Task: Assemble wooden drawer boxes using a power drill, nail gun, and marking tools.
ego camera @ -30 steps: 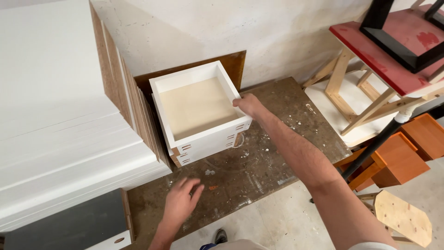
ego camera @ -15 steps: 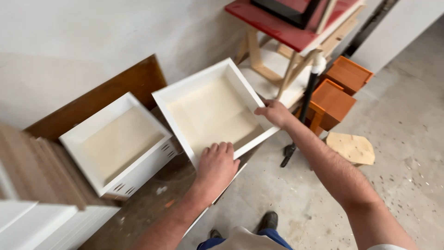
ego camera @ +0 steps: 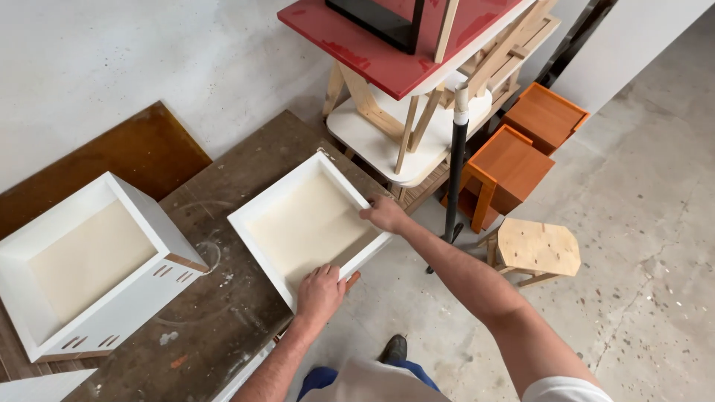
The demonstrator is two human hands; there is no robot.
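The white drawer box (ego camera: pixel 309 223) lies open side up at the near edge of the stained brown tabletop (ego camera: pixel 223 313), its near corner overhanging the edge. The left hand (ego camera: pixel 322 292) grips the near wall, fingers curled over the rim and thumb outside. The right hand (ego camera: pixel 385 214) clasps the right wall, fingers wrapped over its rim. A second white drawer box (ego camera: pixel 89 260) rests well apart to the left.

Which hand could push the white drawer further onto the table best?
Probably the left hand: it grips the white drawer's near wall, the part overhanging the table. The right hand only holds a side wall.
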